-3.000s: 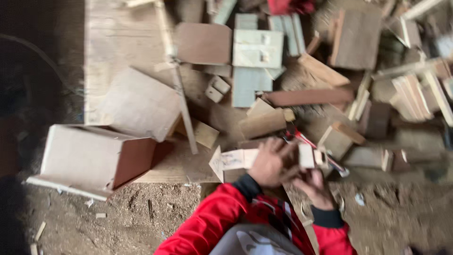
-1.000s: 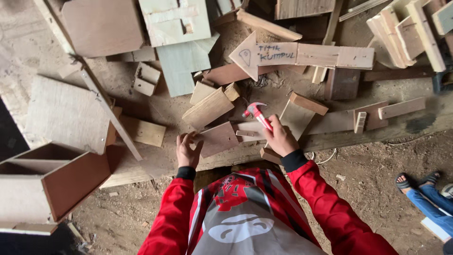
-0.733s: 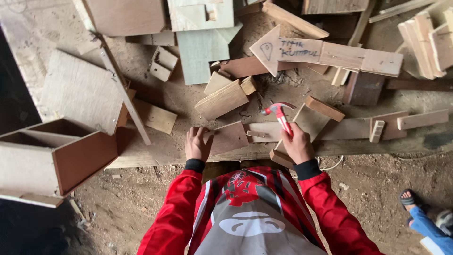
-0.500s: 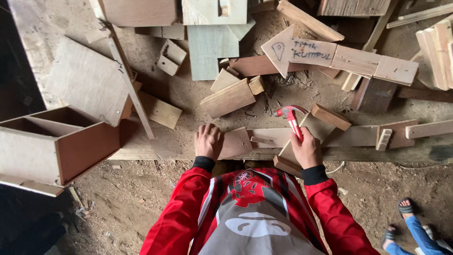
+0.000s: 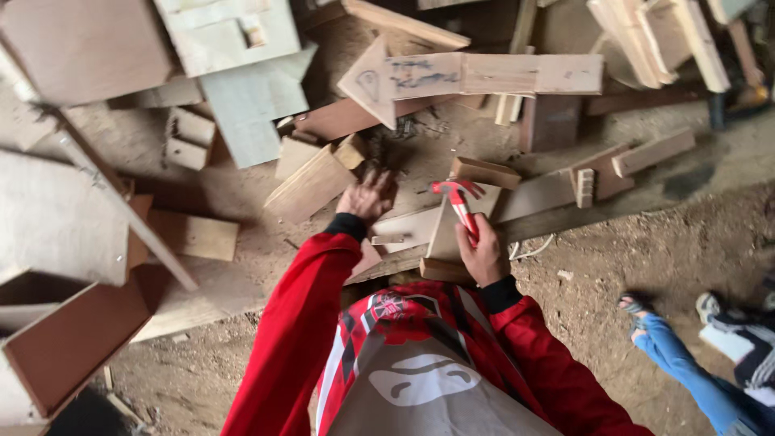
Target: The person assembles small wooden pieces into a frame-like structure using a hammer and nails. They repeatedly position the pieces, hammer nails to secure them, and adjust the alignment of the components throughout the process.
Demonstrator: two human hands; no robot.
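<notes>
Head view, looking down: the right hand (image 5: 484,254) is closed around the handle of a red claw hammer (image 5: 460,206). Hammer long axis runs from the hand up and slightly left in the picture, away from the person; the metal head sits at the far end, lying crosswise to the handle. The hammer is over a pale wooden board (image 5: 452,230), which stands just in front of the red-sleeved chest; whether the head touches the board cannot be told. The left hand (image 5: 367,196) lies left of the hammer, fingers spread and loosely curled, gripping nothing, its fingertips on the sawdust-strewn work surface (image 5: 242,194) near a small wood block (image 5: 351,151). Beyond the hammer head, a short plank (image 5: 484,172) lies flat. Farther beyond it, an arrow-shaped board (image 5: 468,77) lies with its long axis across the picture and its tip pointing left. Well left of the hammer, at the picture's lower left edge, an open wooden box (image 5: 73,339) with a reddish-brown side stands on the ground; its inside is dark and any contents cannot be made out. Far left of the hammer, a thin wooden strip (image 5: 129,210) lies diagonally across a large flat panel (image 5: 48,210). To the lower right of the hammer, another person's leg in blue jeans (image 5: 686,379) rests on the dirt floor (image 5: 630,242).
</notes>
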